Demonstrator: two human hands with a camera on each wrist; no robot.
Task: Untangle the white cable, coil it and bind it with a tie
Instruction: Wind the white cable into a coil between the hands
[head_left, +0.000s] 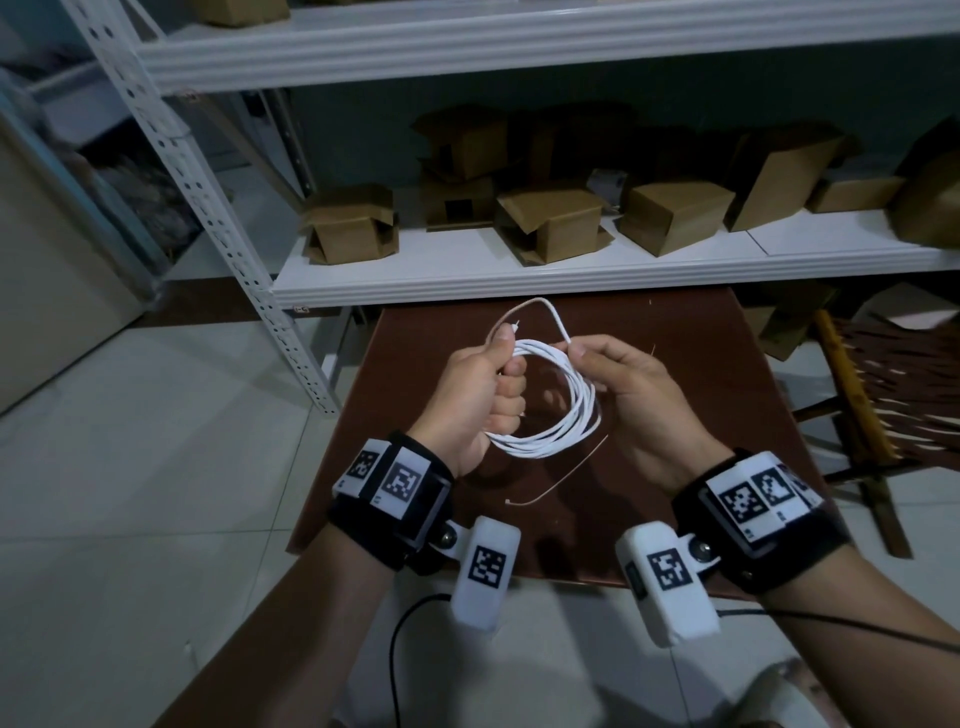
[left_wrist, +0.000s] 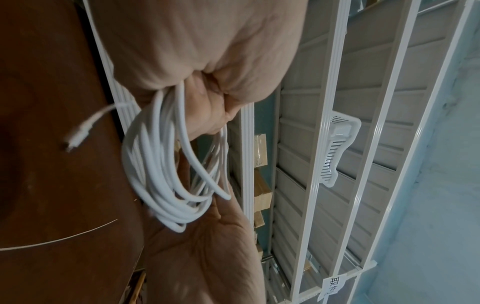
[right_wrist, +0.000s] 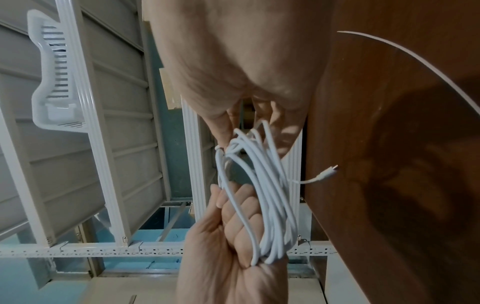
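The white cable (head_left: 569, 423) hangs as a coil of several loops above the brown table (head_left: 675, 364). My left hand (head_left: 506, 374) grips the coil's left side in a fist; in the left wrist view the loops (left_wrist: 161, 174) spill out below its fingers (left_wrist: 207, 107). My right hand (head_left: 579, 353) pinches the cable at the coil's top right, where a last loose loop (head_left: 527, 304) arches up. One connector end (head_left: 514, 326) sticks out by the left thumb, another (right_wrist: 327, 174) dangles beside the coil. A thin tie wire (head_left: 561, 478) lies curved on the table below the coil.
A white metal shelf (head_left: 519, 270) holding several cardboard boxes (head_left: 550, 223) stands just behind the table, with its perforated upright (head_left: 218, 218) at the left. A wooden slatted chair (head_left: 883, 384) stands at the right. A white plastic basket (left_wrist: 337, 148) hangs on the shelving.
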